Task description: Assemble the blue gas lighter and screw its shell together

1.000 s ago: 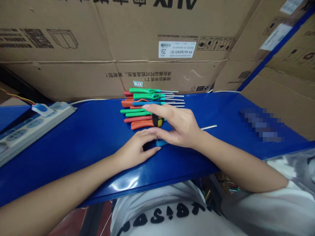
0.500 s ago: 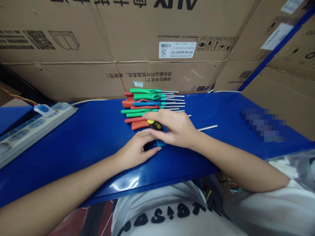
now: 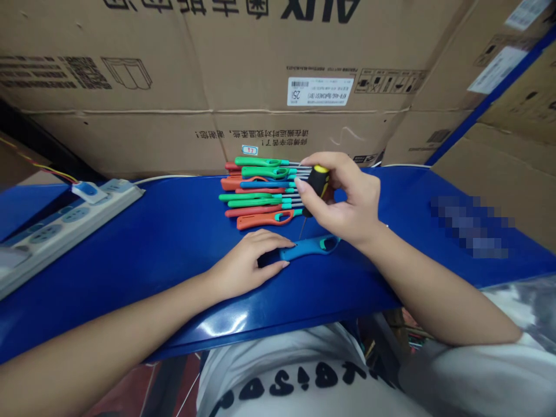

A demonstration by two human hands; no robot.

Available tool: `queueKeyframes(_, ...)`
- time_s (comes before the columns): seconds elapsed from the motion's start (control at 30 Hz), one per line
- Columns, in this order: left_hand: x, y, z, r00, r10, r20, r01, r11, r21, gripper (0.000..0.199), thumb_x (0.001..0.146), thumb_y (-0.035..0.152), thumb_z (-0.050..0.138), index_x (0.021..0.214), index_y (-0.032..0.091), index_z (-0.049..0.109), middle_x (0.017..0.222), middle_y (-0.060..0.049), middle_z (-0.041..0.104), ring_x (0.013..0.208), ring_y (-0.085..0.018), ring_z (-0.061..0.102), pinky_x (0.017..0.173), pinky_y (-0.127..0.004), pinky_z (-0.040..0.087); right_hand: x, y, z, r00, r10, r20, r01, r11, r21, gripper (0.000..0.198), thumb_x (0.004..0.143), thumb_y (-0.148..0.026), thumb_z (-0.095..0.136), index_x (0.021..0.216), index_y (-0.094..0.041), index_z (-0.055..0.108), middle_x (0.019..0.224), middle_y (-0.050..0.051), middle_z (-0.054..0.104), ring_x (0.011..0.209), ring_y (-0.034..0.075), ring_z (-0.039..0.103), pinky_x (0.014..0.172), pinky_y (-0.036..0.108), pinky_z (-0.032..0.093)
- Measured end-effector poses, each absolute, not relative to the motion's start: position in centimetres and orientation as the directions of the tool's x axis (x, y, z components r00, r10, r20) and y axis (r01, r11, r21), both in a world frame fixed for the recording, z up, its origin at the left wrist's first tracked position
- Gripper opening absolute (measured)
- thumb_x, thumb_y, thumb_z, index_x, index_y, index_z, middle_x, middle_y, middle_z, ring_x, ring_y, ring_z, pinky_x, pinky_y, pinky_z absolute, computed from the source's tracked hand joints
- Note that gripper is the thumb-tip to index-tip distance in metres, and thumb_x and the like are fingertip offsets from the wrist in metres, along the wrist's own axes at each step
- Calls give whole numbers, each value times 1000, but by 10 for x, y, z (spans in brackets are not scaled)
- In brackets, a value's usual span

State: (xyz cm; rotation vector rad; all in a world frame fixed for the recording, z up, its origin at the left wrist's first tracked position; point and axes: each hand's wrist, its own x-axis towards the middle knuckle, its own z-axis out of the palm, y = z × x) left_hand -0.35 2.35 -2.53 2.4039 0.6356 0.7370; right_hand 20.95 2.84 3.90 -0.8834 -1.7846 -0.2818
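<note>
On the blue tabletop lies a blue long-nose lighter point(image 3: 306, 248), its metal tube hidden behind my right hand. My left hand point(image 3: 245, 263) grips the lighter's rear end between thumb and fingers. A screwdriver point(image 3: 318, 184) with a black and yellow handle is in my right hand point(image 3: 350, 200), thumb and fingers closed around it. Its thin shaft points down, and the tip is at the upper edge of the lighter's body; whether it touches cannot be made out. Just beyond, several red, green, orange and blue lighters point(image 3: 260, 202) lie side by side, tubes to the right.
A white power strip point(image 3: 73, 217) with a plugged-in lead lies on the left of the table point(image 3: 174, 231). Behind stands a large cardboard box point(image 3: 243, 87), with a small numbered label point(image 3: 249, 150) at its foot. A blurred-out patch lies at the right.
My right hand has moved right and up with the screwdriver, from the lighter's rear end towards its middle, uncovering the blue body. My left hand keeps its place on the lighter.
</note>
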Motion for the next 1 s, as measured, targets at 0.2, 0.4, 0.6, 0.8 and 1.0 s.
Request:
queueKeyframes(0.2,-5,20,-20,738,576,352,282,-737,615,31,87,20,65,118,22,65,116,-6,70,110,-23,63,102,-42,48,222,38,41,-179,371,911,750,651,-118,20,91,-37,62,107,-25,63,86,1,69,56,11,57,55,26,49)
queueKeyframes(0.4,-6,8,-11,820,484,307,256,-788,560,40,80,15,66,119,22,63,109,-6,68,102,-23,62,96,-39,46,230,38,47,-189,319,929,793,608,-48,19,89,-34,64,103,-23,64,82,-1,69,51,9,55,50,24,44)
queueKeyframes(0.6,-9,10,-7,844,437,310,241,-827,508,41,85,26,67,125,23,59,108,-6,70,98,-22,63,94,-37,45,228,37,43,-216,349,912,773,631,-58,19,89,-35,64,105,-24,64,83,0,70,55,10,58,55,25,48)
queueKeyframes(0.8,-18,20,-2,737,498,457,263,-834,485,49,71,48,78,104,21,55,89,-3,63,80,-19,60,77,-32,47,207,23,36,-61,506,860,567,727,-388,16,91,-36,62,102,-25,62,83,-1,65,57,10,56,51,23,49)
queueKeyframes(1.0,-21,21,-8,531,648,546,100,-688,719,30,95,49,51,101,20,48,83,-1,54,72,-15,50,65,-28,41,190,12,22,-340,539,770,398,825,-401,23,88,-35,68,104,-20,61,95,1,69,67,9,62,59,20,52)
